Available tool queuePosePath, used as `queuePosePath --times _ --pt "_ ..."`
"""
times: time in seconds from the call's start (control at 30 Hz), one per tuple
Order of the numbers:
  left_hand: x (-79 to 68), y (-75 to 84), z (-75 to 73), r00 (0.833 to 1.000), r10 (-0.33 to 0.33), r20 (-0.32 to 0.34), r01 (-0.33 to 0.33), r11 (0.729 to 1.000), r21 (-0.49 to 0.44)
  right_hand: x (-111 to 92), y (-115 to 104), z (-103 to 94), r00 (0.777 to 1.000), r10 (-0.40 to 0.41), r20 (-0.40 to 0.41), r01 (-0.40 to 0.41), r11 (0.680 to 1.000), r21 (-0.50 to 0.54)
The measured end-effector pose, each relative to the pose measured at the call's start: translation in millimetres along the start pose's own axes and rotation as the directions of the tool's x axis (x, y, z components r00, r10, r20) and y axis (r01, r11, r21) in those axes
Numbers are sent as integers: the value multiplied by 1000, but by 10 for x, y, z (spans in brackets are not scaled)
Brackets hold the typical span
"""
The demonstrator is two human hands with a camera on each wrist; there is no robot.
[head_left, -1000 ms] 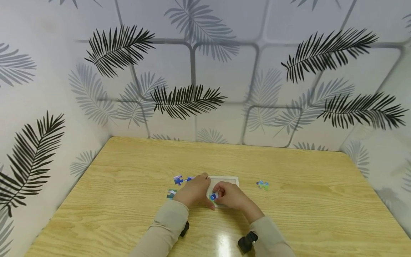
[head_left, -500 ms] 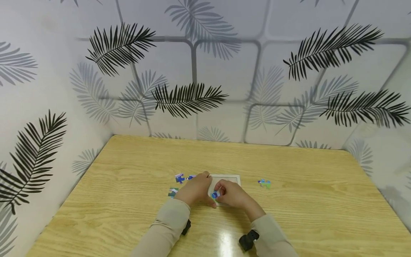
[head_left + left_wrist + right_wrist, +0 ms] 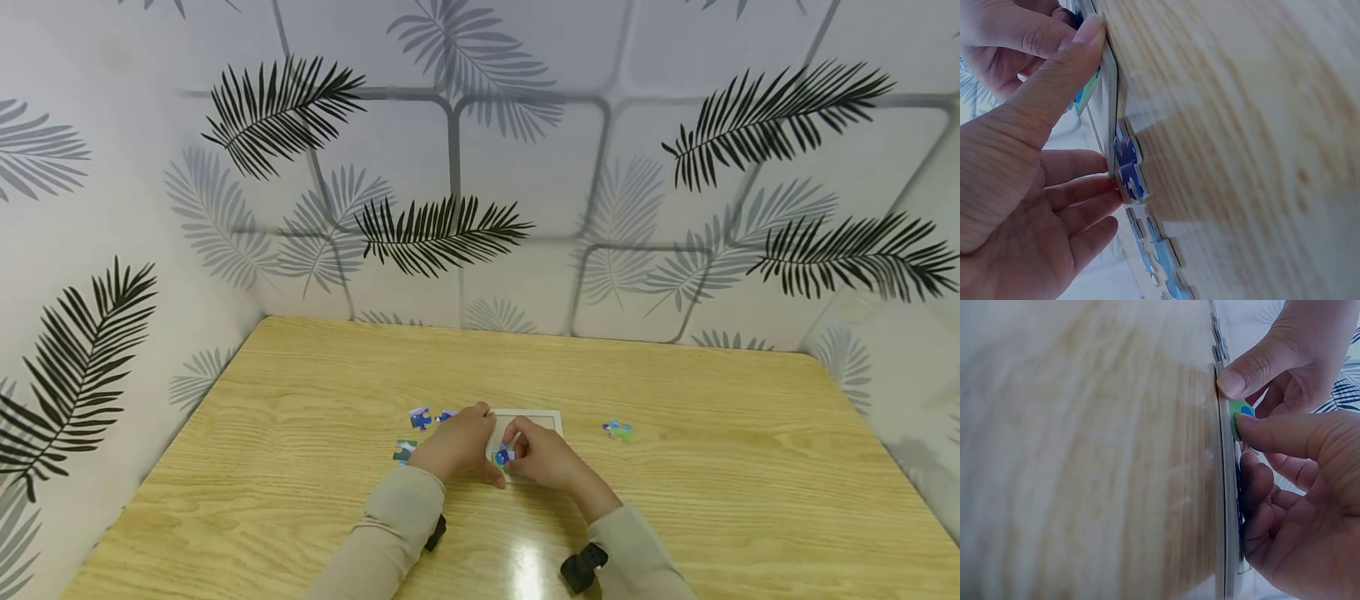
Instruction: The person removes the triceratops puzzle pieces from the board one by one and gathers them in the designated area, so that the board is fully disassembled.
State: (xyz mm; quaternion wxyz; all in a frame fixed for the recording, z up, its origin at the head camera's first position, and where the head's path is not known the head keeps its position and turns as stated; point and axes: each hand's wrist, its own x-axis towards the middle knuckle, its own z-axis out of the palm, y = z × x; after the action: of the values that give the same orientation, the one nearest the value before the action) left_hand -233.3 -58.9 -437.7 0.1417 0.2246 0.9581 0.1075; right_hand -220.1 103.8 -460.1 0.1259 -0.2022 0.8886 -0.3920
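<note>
A shallow puzzle tray with a pale rim [image 3: 528, 412] lies flat on the table. My left hand [image 3: 459, 442] holds its left side, the thumb [image 3: 1075, 53] at the near edge and the other fingers along the left edge. Over the tray's near-left corner, my right hand [image 3: 546, 456] pinches a blue and green jigsaw piece [image 3: 502, 455] between thumb and fingers. In the right wrist view the green part of that piece [image 3: 1237, 419] stands tilted at the tray, close to the left thumb. The two hands partly hide the inside of the tray.
Left of the tray lie loose jigsaw pieces: a purple-blue one [image 3: 420, 417], another blue one [image 3: 446, 415] near the left hand, and a green-and-white one [image 3: 405, 451] by the left wrist. To the right lies one more piece [image 3: 618, 430]. A patterned wall [image 3: 525, 275] borders the table's back.
The right hand's pinched jigsaw piece has turned and shifted slightly at the tray's near-left corner. The left hand keeps its hold on the tray, and the loose pieces stay put.
</note>
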Motion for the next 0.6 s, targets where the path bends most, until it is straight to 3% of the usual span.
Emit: queuePosePath --times 0.33,0.6 --pt "4 -6 9 1000 0 -5 0 1000 -6 -17 -20 25 996 22 -83 -16 998 66" --pt "-20 9 -11 1000 -7 -5 7 1000 -8 3 -32 33 990 84 -110 -68 987 143"
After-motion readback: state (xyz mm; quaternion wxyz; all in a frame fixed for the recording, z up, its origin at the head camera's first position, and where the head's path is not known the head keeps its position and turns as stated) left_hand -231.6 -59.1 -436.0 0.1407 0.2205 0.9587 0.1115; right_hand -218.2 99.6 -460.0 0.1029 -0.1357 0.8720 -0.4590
